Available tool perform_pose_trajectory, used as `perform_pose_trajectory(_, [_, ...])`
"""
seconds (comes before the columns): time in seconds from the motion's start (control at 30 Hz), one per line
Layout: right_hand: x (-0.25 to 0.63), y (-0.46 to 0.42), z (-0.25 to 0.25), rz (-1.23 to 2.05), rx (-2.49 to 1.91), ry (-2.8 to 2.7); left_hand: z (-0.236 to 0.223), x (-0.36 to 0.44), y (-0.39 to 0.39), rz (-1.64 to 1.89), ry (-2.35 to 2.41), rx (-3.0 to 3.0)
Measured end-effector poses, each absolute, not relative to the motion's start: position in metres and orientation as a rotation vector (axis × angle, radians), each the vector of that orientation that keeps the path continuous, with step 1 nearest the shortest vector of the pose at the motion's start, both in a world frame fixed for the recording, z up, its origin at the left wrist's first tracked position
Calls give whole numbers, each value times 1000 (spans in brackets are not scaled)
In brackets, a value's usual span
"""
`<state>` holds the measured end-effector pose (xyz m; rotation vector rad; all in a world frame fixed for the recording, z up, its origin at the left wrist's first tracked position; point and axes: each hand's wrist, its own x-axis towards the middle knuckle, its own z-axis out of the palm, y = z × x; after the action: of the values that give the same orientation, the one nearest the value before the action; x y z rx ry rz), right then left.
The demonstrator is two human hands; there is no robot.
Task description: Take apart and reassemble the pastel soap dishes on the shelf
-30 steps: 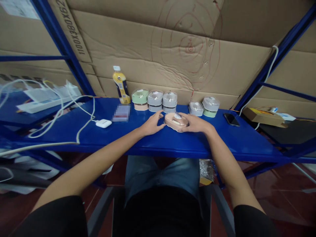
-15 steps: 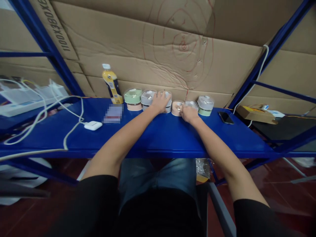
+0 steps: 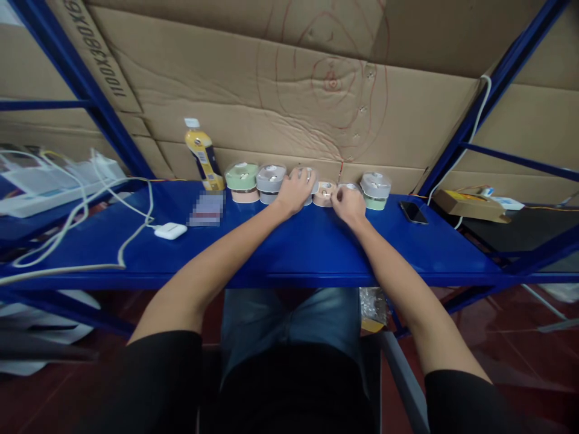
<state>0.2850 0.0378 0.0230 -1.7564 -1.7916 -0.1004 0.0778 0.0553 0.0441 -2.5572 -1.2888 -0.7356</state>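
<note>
Small rounded boxes with clear lids stand in a row at the back of the blue table. My left hand (image 3: pixel 296 191) is curled over the upper grey box (image 3: pixel 313 179) of a stack, gripping it from above. Right of it lies a single peach box (image 3: pixel 324 194). My right hand (image 3: pixel 350 205) is closed beside that peach box, in front of a grey box (image 3: pixel 349 188); its fingertips are partly hidden. Left of my hands stand a green-over-peach stack (image 3: pixel 242 178) and a grey stack (image 3: pixel 270 176). At the right end is a grey-over-green stack (image 3: pixel 375 191).
A yellow drink bottle (image 3: pixel 203 155), a blurred-out flat item (image 3: pixel 207 208) and a white charger (image 3: pixel 170 230) with cables are on the left. A phone (image 3: pixel 413 212) lies on the right, near an open carton (image 3: pixel 470 206). Cardboard (image 3: pixel 217 78) walls the back; blue posts flank the table.
The upper grey box under my left hand has shifted slightly right toward the peach box. My right hand has drawn back a little from the peach box, its fingers still curled.
</note>
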Motion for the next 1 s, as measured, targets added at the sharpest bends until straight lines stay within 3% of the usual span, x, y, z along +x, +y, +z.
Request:
perform_pose_trajectory(0.17, [312, 39, 33, 171, -1348, -1688, 42, 49, 22, -854, -900, -2726])
perform_pose_trajectory(0.3, [319, 28, 45, 452, -1005, -2021, 28, 22, -9, -783, -612, -2972])
perform_pose_trajectory(0.43, [303, 16, 41, 706, -793, -2351, 9, 6, -18, -859, -621, -3083])
perform_pose_trajectory(0.77, [258, 0, 14, 257, -994, -2426, -9, 0, 11, -1095, -950, -3175])
perform_pose_trajectory(1.0, [254, -1, 13, 265, -951, -2411, -18, -4, 16, -1272, -1064, -3170])
